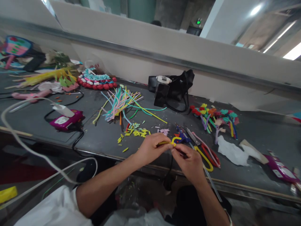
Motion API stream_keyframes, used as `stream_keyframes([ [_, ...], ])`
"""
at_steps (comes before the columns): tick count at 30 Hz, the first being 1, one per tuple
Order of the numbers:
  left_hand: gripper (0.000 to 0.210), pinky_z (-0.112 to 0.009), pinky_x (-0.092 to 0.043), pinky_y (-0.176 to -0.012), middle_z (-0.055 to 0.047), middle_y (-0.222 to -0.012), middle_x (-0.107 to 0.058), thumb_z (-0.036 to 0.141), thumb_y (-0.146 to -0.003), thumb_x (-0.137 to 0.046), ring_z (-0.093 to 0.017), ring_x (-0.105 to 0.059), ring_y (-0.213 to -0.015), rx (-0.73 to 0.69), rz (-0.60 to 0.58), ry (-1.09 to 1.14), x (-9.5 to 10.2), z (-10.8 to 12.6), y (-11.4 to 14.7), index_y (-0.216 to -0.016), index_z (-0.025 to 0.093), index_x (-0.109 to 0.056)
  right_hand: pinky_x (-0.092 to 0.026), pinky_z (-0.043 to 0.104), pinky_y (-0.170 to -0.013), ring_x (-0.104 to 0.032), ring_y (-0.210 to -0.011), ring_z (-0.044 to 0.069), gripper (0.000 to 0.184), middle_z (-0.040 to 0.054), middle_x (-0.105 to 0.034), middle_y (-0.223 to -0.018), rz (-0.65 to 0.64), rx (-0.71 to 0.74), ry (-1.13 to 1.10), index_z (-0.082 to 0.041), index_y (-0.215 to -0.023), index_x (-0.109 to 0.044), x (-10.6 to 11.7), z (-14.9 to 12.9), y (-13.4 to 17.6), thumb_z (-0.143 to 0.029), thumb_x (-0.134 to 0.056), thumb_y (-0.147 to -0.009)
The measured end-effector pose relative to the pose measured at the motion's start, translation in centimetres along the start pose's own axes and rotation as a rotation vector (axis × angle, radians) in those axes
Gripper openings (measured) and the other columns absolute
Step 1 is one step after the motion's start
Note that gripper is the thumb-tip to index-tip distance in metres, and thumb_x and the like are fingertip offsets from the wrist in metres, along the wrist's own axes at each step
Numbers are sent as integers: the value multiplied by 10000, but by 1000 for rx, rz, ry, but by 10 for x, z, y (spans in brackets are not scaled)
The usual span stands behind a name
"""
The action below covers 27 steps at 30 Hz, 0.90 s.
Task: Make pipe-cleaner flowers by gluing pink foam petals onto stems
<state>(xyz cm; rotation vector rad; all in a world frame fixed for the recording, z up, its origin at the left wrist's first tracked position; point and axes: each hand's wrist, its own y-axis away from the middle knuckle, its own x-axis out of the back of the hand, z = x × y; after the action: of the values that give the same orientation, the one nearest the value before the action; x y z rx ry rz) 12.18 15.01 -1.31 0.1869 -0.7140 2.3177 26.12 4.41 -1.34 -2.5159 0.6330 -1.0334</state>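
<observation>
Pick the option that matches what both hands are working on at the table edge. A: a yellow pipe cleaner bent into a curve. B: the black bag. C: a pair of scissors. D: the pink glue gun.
A: the left hand and right hand pinch a yellow pipe cleaner between them, its end curled over, while the scissors lie on the table beside the right hand.

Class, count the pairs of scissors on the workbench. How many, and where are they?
2, lying together right of the hands: yellow-handled scissors nearest the right hand, red-handled scissors just beyond. More may hide among the left-hand clutter.
</observation>
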Motion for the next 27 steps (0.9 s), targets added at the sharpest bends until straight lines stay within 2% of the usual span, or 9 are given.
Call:
stream_keyframes([
  [5, 254, -219, -407, -620, -19, -743, -654, 362, -803, -690, -114, -545, -670, 290, -75, 306, -3, 0, -1, -885, 123, -714, -455, 213, -525, -576, -566, 109, 130, -6, -658, -691, 15, 37, 12, -195, -825, -709, 2, 1, 0, -212, -586, -863],
  [10, 298, -254, -456, -731, -42, -828, -682, 382, -713, -776, -139, -590, -773, 343, -79, 572, -4, -3, -2, -862, 128, -736, -433, 225, -526, -555, -565, 112, 125, -11, -622, -664, -10, 72, 59, -196, -820, -693, 4, 4, 0, -210, -579, -869],
  [15, 299, -193, -347, -551, 18, -670, -588, 375, -689, -795, -73, -478, -596, 425, -80, 607, -4, -4, -1, -785, 117, -680, -405, 220, -506, -514, -533, 106, 144, -23, -569, -608, -66, 67, 78, -192, -788, -683, 1, 0, 3, -214, -572, -875],
  [18, 279, -198, -312, -528, 34, -625, -534, 387, -747, -740, -72, -429, -567, 378, -45, 487, -5, -4, 0, -762, 120, -660, -408, 217, -508, -525, -543, 105, 145, -19, -587, -628, -92, 41, 44, -194, -788, -679, 0, -4, 3, -210, -571, -883],
  [22, 200, -221, -362, -615, -3, -693, -586, 327, -823, -671, -112, -508, -670, 156, 7, 186, -4, 0, 2, -760, 138, -684, -455, 232, -566, -570, -599, 121, 116, -6, -626, -675, -89, 88, 33, -195, -816, -672, 5, -5, 1, -194, -579, -887],
  [25, 170, -223, -363, -627, -13, -697, -597, 283, -867, -624, -118, -518, -675, 24, -8, 18, -3, 1, 2, -788, 149, -692, -498, 276, -685, -620, -722, 152, 78, 24, -675, -798, 50, 159, 116, -201, -896, -675, 12, -4, 1, -182, -603, -874],
  [27, 163, -222, -368, -634, -19, -700, -604, 267, -881, -606, -121, -527, -679, -17, -35, -39, -3, 0, 2, -801, 151, -688, -504, 296, -728, -627, -751, 159, 152, 30, -680, -851, 154, 161, 181, -210, -1010, -670, 16, -4, 1, -189, -625, -866],
])
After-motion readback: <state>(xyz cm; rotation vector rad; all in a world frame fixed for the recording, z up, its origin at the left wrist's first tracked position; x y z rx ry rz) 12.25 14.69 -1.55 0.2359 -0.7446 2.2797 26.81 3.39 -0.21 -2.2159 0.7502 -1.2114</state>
